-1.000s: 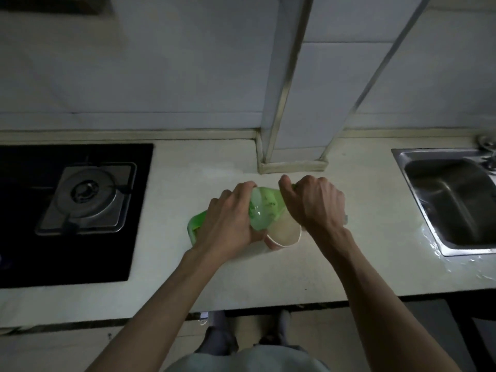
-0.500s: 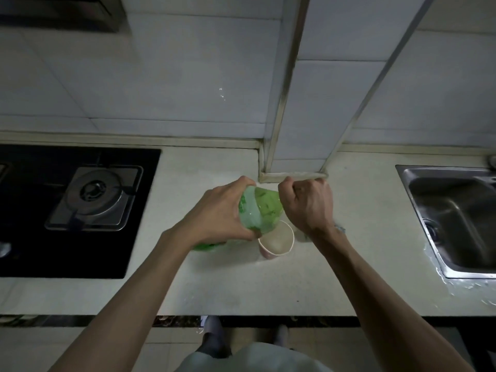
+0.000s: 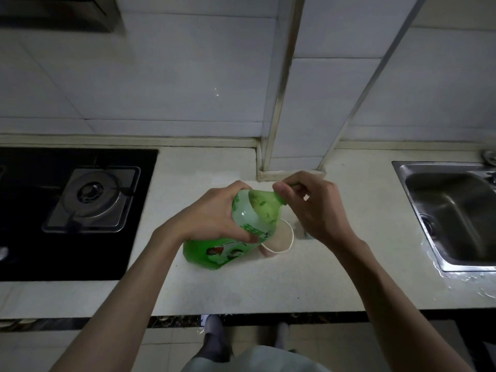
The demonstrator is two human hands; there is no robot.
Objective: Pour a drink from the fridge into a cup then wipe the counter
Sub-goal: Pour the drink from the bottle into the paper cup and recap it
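Well left of grip: black glass hob (image 3: 102, 253), one burner (image 3: 90, 193) on a square steel tray. Well right of grip: steel sink (image 3: 434, 167), drain showing, water film (image 3: 461, 280) along near rim. Just behind grip: tiled column (image 3: 322, 103) with metal corner trims. Farther behind: grey tiled wall (image 3: 161, 76). Up and left: range hood (image 3: 53, 14) edge. Below, nearer: tiled floor (image 3: 335, 342).

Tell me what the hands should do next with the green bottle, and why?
Likely twist the bottle open. The right hand pinches the mouth of the clear green plastic bottle, covering it with thumb and fingers, while the left hand grips the bottle's body, tilted close by the pale round paper cup, which looks empty.
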